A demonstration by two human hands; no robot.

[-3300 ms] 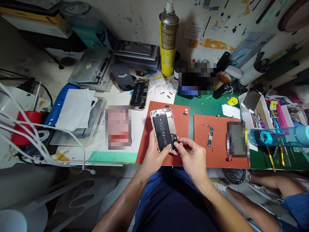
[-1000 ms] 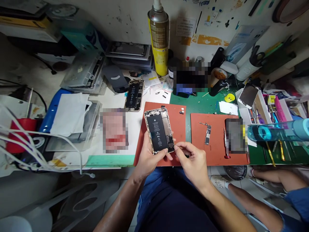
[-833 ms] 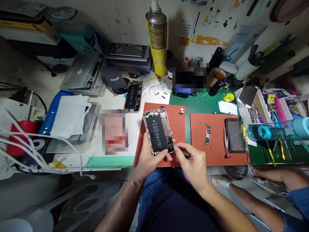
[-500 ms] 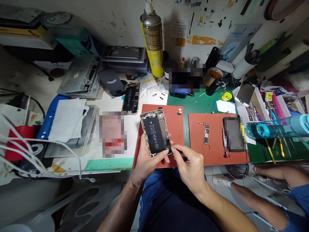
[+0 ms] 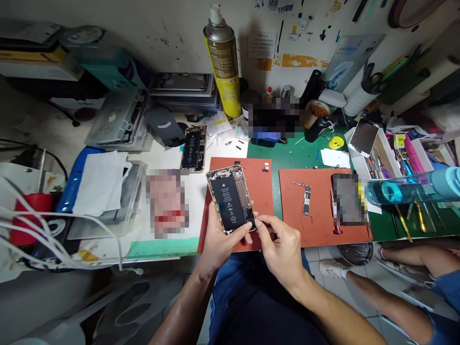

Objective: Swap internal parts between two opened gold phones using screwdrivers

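Note:
An opened smartphone (image 5: 231,199), its screen off and its black battery and inner parts bare, lies tilted in my left hand (image 5: 223,239). The left thumb presses on its lower edge and the fingers wrap behind it. At the phone's lower right corner, the thumb and index finger of my right hand (image 5: 280,244) are pinched together. Whether they grip the phone's edge or a tiny part there I cannot make out. Beneath the phone is a reddish-brown mat (image 5: 258,191). A second opened phone (image 5: 194,148) lies behind to the left.
On another reddish-brown mat (image 5: 287,220) lie a phone logic board (image 5: 306,200), a screwdriver (image 5: 336,229) and a blurred-out device. A blue water bottle (image 5: 406,190) and tool trays stand right. A yellow spray can (image 5: 228,91) is at the back, white cables (image 5: 89,215) left. Another person's legs (image 5: 384,297) show lower right.
The whole view has shifted slightly. My hands and the opened smartphone keep nearly the same pose, the right fingertips still at its lower right corner.

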